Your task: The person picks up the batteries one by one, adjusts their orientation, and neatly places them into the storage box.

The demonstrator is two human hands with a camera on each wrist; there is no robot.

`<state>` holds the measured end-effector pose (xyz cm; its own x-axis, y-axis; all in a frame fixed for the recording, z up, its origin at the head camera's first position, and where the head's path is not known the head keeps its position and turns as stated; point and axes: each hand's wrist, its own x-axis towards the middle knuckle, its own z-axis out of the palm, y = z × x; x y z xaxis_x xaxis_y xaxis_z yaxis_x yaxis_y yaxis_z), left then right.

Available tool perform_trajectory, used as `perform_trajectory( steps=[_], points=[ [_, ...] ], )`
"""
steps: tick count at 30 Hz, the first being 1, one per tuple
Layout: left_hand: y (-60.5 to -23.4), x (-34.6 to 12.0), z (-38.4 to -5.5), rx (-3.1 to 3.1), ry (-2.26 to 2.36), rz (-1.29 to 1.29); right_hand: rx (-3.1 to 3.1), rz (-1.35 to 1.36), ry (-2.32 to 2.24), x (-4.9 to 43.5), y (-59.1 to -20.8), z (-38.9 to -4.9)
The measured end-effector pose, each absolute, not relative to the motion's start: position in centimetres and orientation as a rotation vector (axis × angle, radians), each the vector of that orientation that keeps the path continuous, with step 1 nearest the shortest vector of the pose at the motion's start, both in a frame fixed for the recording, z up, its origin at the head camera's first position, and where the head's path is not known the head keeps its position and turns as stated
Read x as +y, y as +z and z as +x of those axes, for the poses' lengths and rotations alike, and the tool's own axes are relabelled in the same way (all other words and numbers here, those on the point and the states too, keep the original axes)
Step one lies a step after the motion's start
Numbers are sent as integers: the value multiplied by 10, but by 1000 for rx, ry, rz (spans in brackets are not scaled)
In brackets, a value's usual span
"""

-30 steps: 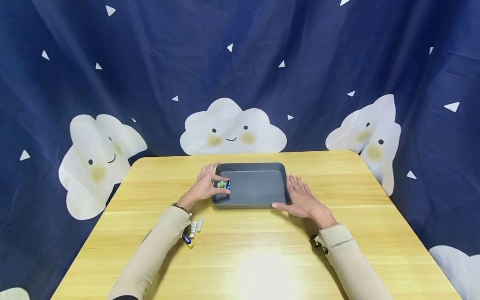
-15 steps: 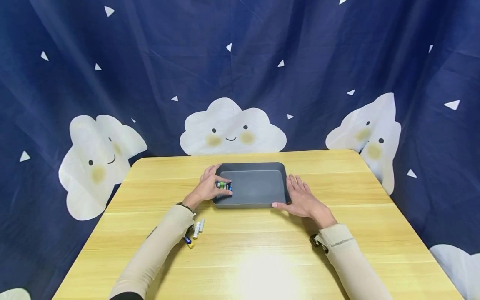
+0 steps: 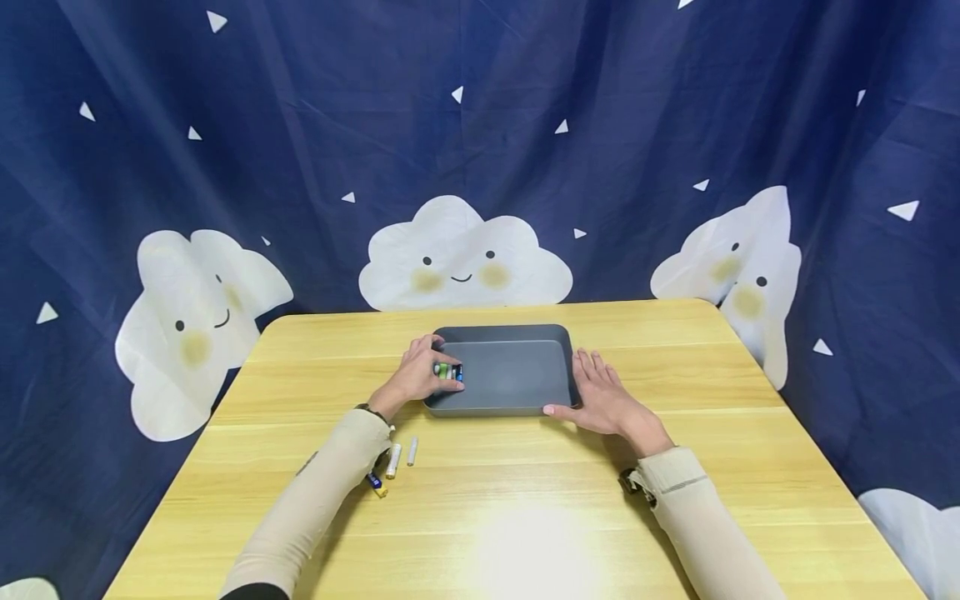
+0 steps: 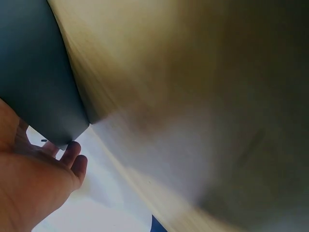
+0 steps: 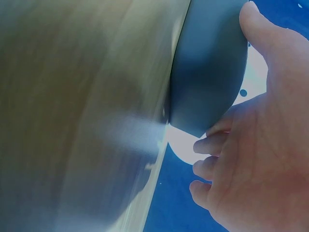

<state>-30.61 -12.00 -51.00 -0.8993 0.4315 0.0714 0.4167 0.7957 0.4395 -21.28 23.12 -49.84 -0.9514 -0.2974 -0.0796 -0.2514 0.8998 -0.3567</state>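
Observation:
A dark grey rectangular tray (image 3: 517,375) lies on the wooden table. At its left end my left hand (image 3: 417,373) reaches over the rim and holds a short row of small batteries (image 3: 448,372), green, white and blue, between thumb and forefinger. Other fingers of that hand show at the tray's corner in the left wrist view, where the batteries are hidden. My right hand (image 3: 600,402) lies against the tray's right end, fingers straight and thumb at the near corner. The right wrist view shows this palm (image 5: 260,140) beside the tray's outer wall (image 5: 210,63).
Two whitish batteries (image 3: 393,461) and a blue-and-yellow battery (image 3: 377,484) lie on the table (image 3: 487,483) near the left cuff. The left sleeve partly covers the blue-and-yellow one. A dark blue curtain (image 3: 480,150) with clouds hangs behind the table.
My left hand has shifted slightly right and nearer with the row of batteries. One whitish battery on the table has rolled right, away from the other. The right hand stays put.

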Motion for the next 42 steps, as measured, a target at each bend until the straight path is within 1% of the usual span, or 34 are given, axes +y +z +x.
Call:
perform_trajectory(
  steps=[21, 30, 36, 42],
  points=[
    [-507, -122, -304, 2930, 673, 745, 2929, -434, -534, 231, -500, -212],
    [-501, -136, -301, 2971, 733, 802, 2941, -447, -530, 232, -500, -212],
    [-489, -152, -290, 2964, 840, 779, 2938, -438, -528, 233, -500, -213],
    [-479, -169, -271, 2961, 834, 796, 2931, -446, -518, 232, -500, -214]
  ],
)
